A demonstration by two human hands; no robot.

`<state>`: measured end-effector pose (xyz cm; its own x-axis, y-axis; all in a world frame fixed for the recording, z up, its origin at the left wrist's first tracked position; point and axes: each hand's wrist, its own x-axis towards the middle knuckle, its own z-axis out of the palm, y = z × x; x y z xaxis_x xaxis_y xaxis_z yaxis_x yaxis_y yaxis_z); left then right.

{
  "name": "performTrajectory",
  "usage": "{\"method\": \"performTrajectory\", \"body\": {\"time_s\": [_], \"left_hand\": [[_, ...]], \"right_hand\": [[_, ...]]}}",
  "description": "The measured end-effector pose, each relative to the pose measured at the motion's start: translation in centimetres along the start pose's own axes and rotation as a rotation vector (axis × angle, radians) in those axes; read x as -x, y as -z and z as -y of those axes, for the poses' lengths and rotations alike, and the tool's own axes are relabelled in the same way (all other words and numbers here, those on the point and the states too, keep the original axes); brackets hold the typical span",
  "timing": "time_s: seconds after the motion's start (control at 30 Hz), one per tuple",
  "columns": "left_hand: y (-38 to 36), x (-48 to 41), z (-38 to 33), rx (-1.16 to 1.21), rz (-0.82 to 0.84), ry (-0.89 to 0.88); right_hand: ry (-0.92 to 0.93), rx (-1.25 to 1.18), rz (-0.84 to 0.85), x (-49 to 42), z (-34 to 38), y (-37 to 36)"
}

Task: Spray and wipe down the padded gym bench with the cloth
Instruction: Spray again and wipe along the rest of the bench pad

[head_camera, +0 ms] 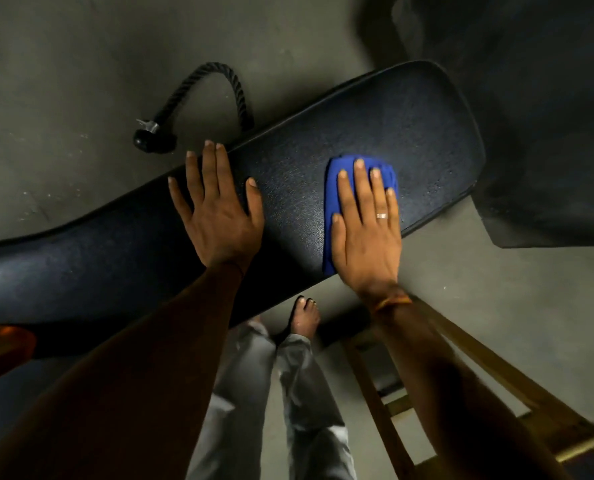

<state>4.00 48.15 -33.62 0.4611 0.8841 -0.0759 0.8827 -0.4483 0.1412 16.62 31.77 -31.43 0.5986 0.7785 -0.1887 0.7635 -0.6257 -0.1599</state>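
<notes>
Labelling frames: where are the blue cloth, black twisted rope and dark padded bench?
Blue cloth [330, 192]: head view, left edge.
Black twisted rope [215, 65]: head view, loop top.
Dark padded bench [409, 112]: head view, bare top.

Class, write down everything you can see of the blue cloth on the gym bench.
The blue cloth is a small piece of bright blue, soft-looking fabric, folded or bunched into a pad. It lies flat on the dark textured padding of the gym bench, near its rounded end. The right hand presses on it with straight fingers and covers most of it, so only its left edge and top corners show. Nothing else touches it.
</notes>
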Motion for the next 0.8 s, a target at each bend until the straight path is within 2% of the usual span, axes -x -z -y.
{"method": "performTrajectory", "body": {"time_s": [0.13, 0.27, 0.33, 0.4, 0.5, 0.57, 0.67, 0.8], "left_hand": [[-0.1, 0.1, 0.2, -0.021, -0.002, -0.001], [0.0, 0.0, 0.1, -0.014, 0.005, -0.004], [0.0, 0.0, 0.1, -0.013, 0.01, -0.004], [0.2, 0.1, -0.1, 0.003, 0.021, -0.005], [0.4, 0.1, 0.0, 0.008, 0.025, -0.001], [0.4, 0.1, 0.0, 0.014, 0.028, 0.002], [0.3, 0.0, -0.1, 0.026, 0.032, -0.004], [0.1, 0.1, 0.1, 0.043, 0.028, -0.003]], "right_hand": [[-0.084, -0.004, -0.091, -8.7, -0.2, 0.7], [-0.124, 0.008, -0.109, -16.0, -1.3, 2.0], [-0.129, -0.01, -0.139, -15.2, -1.1, 2.1], [-0.155, -0.048, -0.138, -10.5, -0.7, 1.9], [-0.134, -0.06, -0.059, -2.1, -0.2, 1.1], [-0.063, -0.01, -0.022, -0.5, -0.8, 0.9], [-0.035, 0.006, -0.054, -5.1, -2.2, 1.4], [-0.158, 0.018, -0.129, -14.2, -3.6, 2.5]]}}
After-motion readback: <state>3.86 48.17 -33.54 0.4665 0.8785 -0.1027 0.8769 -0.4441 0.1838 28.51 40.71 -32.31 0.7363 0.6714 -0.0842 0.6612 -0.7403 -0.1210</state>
